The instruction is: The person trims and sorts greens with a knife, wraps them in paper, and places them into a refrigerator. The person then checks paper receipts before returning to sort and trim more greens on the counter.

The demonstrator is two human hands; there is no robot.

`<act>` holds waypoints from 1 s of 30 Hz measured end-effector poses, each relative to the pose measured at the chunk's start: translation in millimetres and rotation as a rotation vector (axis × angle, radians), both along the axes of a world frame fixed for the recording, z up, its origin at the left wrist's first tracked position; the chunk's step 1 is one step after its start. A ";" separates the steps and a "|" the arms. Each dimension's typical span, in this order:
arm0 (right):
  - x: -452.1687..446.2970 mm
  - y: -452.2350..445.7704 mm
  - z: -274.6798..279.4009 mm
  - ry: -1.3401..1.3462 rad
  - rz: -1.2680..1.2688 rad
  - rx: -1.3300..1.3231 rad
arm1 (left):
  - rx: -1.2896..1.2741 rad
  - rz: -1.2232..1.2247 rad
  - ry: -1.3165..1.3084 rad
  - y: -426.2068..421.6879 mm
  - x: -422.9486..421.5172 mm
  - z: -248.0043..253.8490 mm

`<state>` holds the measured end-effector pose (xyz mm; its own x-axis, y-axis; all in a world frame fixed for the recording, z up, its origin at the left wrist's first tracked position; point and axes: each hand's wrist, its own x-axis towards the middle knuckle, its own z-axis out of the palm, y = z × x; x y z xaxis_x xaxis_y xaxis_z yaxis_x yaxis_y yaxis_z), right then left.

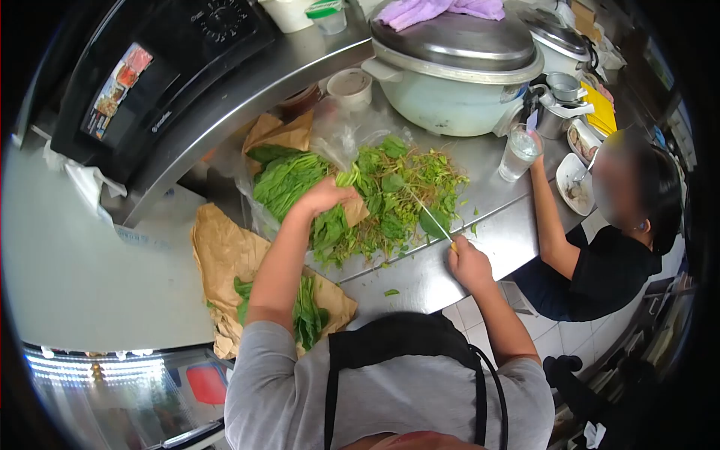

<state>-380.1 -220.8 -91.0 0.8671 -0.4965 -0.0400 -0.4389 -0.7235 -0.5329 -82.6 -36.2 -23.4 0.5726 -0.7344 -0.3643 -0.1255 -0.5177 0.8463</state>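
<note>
Knife (429,213) slants forward-left from right hand (471,265)
Right fingers wrap its handle; fingers of left hand (328,196) grip greens (347,178) (left of the blade).

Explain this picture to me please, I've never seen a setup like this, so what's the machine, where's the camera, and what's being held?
There's no machine here, just a person's bare hands. This single picture comes from a camera worn on that person's head, looking forward and down. The left hand is on a heap of leafy greens; exactly what its fingers grip is hard to tell. The right hand holds a knife, its blade pointing toward the heap. The greens lie on a metal counter, with a large lidded pot behind them. More leaves lie on brown paper nearer the person. Another person is at the right, beside a glass.
</note>
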 end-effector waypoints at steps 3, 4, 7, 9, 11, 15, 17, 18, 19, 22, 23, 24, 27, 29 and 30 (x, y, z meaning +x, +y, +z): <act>9.6 11.8 14.4 -0.185 0.032 0.032 | 0.089 -0.046 -0.022 3.5 6.0 -7.1; 17.0 17.2 16.9 -0.251 0.050 0.039 | 0.119 -0.058 -0.141 -0.4 -2.0 -5.5; 42.9 34.4 42.1 -0.292 0.111 0.068 | 0.495 -0.124 -0.817 -16.8 -43.2 -1.4; 61.8 42.3 41.6 -0.292 0.142 0.066 | 0.595 -0.151 -1.008 -22.1 -63.3 -1.3; 74.0 48.3 40.8 -0.233 0.157 0.067 | 0.644 -0.137 -1.145 -24.2 -66.3 -15.6; 82.1 53.2 33.1 -0.050 0.171 0.118 | 0.705 -0.095 -1.201 -22.6 -64.9 -31.5; 78.9 53.7 27.8 0.030 0.185 0.144 | 0.786 -0.065 -1.174 -21.3 -55.1 -43.3; 75.3 54.0 26.7 0.057 0.199 0.158 | 0.828 -0.042 -1.141 -20.3 -49.2 -51.9; 70.1 54.8 25.1 0.085 0.211 0.173 | 0.869 -0.022 -1.107 -19.3 -44.6 -59.0; 65.3 56.2 25.2 0.153 0.222 0.215 | 0.935 -0.045 -1.015 -19.3 -40.8 -62.8; 63.7 56.7 25.0 0.175 0.220 0.229 | 0.946 -0.069 -0.985 -20.0 -42.0 -62.7; 64.3 56.6 24.8 0.192 0.231 0.238 | 0.942 -0.075 -0.994 -20.7 -41.7 -64.9; 71.8 56.2 23.7 0.253 0.258 0.266 | 0.919 -0.098 -1.025 -17.9 -41.1 -73.0; 77.6 55.4 22.0 0.306 0.261 0.280 | 0.882 -0.120 -1.051 -14.9 -40.7 -76.2; 80.7 54.2 23.1 0.336 0.257 0.290 | 0.825 -0.124 -1.078 -13.5 -42.4 -73.1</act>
<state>-299.4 -166.6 -67.9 0.8751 -0.1964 -0.4423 -0.4482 -0.6740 -0.5872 -125.0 -49.7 -96.5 0.7962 -0.5894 -0.1363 -0.6035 -0.7580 -0.2473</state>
